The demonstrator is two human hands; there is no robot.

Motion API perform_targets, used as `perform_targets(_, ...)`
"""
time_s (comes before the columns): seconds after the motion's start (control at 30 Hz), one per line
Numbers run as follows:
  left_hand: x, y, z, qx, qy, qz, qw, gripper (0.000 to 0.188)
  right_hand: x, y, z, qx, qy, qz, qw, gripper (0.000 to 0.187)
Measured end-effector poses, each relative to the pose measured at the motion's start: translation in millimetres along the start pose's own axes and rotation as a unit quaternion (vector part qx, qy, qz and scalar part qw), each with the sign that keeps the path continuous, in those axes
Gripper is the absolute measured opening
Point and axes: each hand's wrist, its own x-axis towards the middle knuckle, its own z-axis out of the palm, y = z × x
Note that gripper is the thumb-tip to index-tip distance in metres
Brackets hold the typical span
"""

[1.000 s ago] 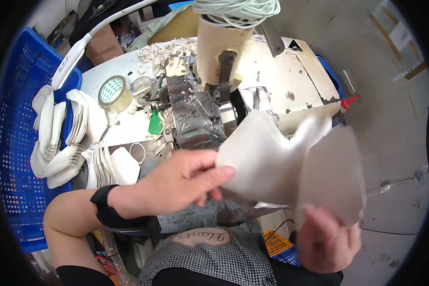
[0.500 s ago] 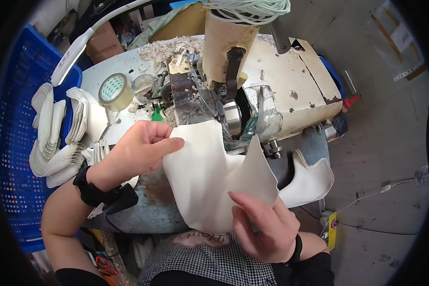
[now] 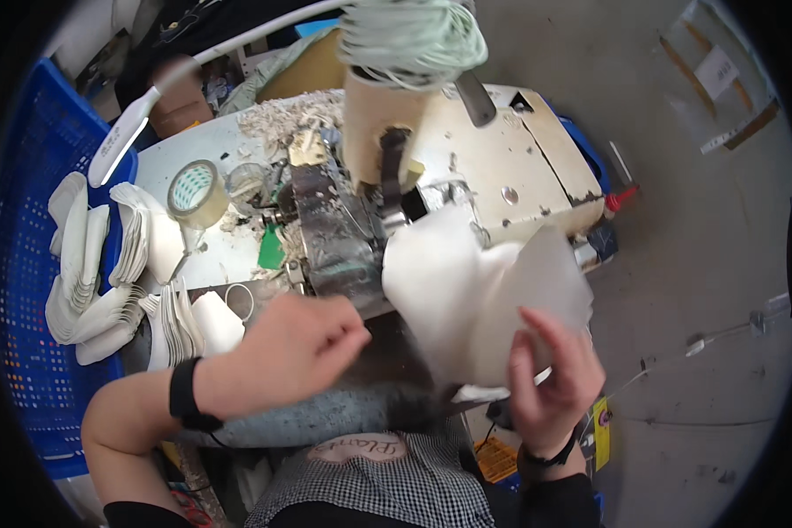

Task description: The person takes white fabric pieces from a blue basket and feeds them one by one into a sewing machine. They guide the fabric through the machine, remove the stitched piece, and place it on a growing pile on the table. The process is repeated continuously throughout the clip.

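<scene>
Well, right hand (image 3: 561, 378) pinches white piece (image 3: 458, 295); left hand (image 3: 282, 352) (blurred) curled, apart

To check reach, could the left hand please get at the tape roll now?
Probably yes: the left hand looks empty, and the tape roll lies uncovered, with nothing tall between them.

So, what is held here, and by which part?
The right hand seems to hold the white folded piece by its right flap, near the lower edge; the left hand visibly holds nothing.
</scene>
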Motion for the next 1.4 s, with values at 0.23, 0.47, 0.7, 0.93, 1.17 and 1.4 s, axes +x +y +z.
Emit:
perform_targets(0.23,16.3,56.0,127.4,0.048,-0.193,0.079,0.977,0.075,-48.5,78.3,-101.1,0.23,0.282,0.182,0.914,0.032)
perform_targets(0.47,49.4,52.3,226.2,0.056,-0.19,0.042,0.979,0.075,-191.3,221.4,-137.7,0.494,0.343,0.363,0.712,0.034)
perform_targets(0.7,69.1,30.0,213.1,-0.044,-0.182,0.101,0.977,0.068,-158.7,182.4,-6.2,0.502,0.204,0.445,0.713,0.039)
perform_targets(0.93,76.4,27.0,207.6,-0.001,-0.181,0.113,0.977,0.085,-127.0,178.7,27.6,0.331,0.129,0.373,0.857,0.039)
perform_targets(1.17,96.0,16.2,205.9,0.094,-0.177,0.156,0.967,0.08,-121.8,199.1,33.2,0.114,0.01,0.335,0.935,0.051)
perform_targets(1.4,86.6,16.2,215.3,0.099,-0.09,0.067,0.989,0.061,-111.8,145.7,38.9,-0.189,0.079,0.159,0.966,0.065)
